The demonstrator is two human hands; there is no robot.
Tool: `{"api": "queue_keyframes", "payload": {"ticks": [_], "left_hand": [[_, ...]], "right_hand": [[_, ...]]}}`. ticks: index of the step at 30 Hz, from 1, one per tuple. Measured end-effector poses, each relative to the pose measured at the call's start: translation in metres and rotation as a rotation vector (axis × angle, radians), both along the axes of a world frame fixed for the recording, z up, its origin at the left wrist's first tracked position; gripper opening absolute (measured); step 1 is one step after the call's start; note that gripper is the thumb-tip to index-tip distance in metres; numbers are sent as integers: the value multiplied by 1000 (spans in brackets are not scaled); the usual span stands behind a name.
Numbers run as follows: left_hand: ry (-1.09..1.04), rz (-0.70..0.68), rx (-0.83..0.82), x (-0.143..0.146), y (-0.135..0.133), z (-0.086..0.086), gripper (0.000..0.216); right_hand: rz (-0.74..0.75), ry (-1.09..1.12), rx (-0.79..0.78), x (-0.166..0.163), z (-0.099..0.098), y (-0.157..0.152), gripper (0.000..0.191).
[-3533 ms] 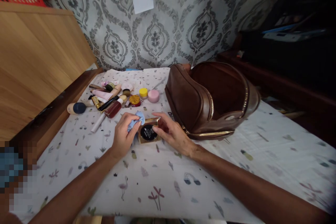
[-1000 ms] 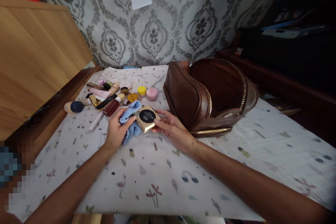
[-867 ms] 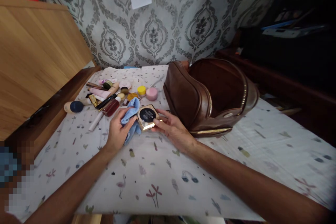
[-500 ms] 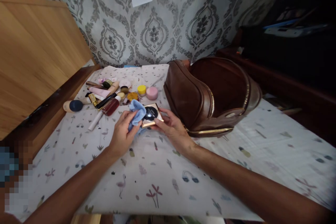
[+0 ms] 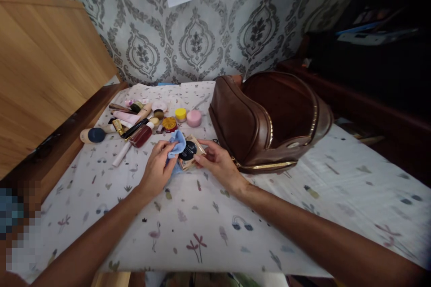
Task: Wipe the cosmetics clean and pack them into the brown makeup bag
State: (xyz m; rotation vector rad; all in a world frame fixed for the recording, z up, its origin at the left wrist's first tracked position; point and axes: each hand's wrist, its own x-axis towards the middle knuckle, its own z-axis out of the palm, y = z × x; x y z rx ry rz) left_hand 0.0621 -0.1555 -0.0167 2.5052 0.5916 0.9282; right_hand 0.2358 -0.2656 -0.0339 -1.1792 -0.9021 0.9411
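A square gold compact (image 5: 198,143) with a round black centre is held above the patterned cloth, its face tilted up. My right hand (image 5: 220,165) is closed on its right edge, thumb on the front and fingers at the back. A light blue cloth (image 5: 177,143) is pinched in my left hand (image 5: 157,166) against the compact's left side. Part of the cloth hangs below the compact. Just beyond my hands are a pink round jar (image 5: 194,118), a yellow-lidded jar (image 5: 180,114) and an amber-lidded jar (image 5: 169,123).
A brown leather bag (image 5: 242,121) gapes unzipped to the right of my hands. Several cosmetic tubes and bottles, among them a dark red bottle (image 5: 141,136), lie at the left. A wooden cabinet (image 5: 50,63) borders the left side; a patterned wall (image 5: 215,31) stands behind.
The compact has turned and tilted in my right hand, so its gold frame catches the light differently. The blue cloth has shifted slightly along its left side.
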Motion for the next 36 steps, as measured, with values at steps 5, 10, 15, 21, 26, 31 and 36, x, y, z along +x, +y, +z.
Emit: {"api": "queue_keyframes", "payload": {"ticks": [5, 10, 15, 21, 26, 31, 36], "left_hand": [[15, -10, 48, 2, -3, -5, 40], [8, -56, 85, 3, -11, -7, 43], [29, -143, 94, 1, -14, -4, 45], [23, -285, 62, -5, -5, 6, 41], [39, -434, 35, -8, 5, 15, 34], [181, -474, -6, -9, 9, 24, 33], [274, -485, -71, -10, 11, 34, 31]], "right_hand": [[18, -136, -1, -1, -1, -3, 56], [-12, -290, 91, -2, -3, -5, 59], [42, -357, 168, -1, -2, -8, 65], [94, -269, 149, 1, 3, -11, 59], [77, -156, 49, 4, 6, -9, 54], [60, -49, 55, 3, 1, -3, 60], [22, -59, 59, 4, -4, 0, 53]]}}
